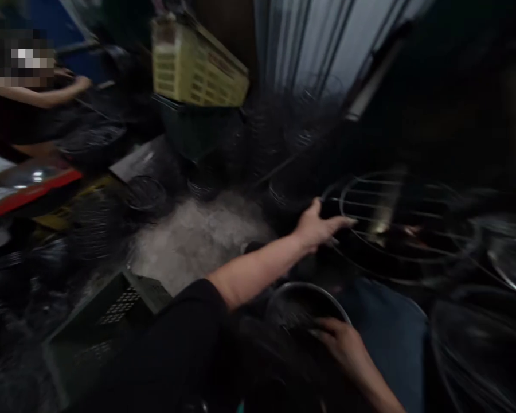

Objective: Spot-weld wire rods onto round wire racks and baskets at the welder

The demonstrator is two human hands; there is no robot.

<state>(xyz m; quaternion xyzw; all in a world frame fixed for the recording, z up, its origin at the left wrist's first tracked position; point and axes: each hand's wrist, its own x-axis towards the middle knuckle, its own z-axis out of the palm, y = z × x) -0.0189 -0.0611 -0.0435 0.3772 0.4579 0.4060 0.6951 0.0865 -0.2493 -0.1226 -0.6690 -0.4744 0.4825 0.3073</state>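
Observation:
My left hand (320, 228) reaches out to the near left edge of a round wire rack (417, 258). Its thumb and forefinger are spread, and a fingertip meets or overlaps the rim; blur hides whether it touches. A pale, upright piece (384, 215) shows blurred at the rack. Closer to me, my right hand (341, 341) is over a round metal-rimmed bowl (346, 312), fingers drawn together and pointing inward. Whatever its fingertips hold, if anything, is lost in the bowl's dark inside.
A yellow crate (202, 71) rests on a dark bin (198, 126) ahead. A green crate (94, 321) stands near my left, beside a pale dusty patch (198, 235). Another person's arm (55, 94) shows at upper left, above a red-edged tray (34, 192).

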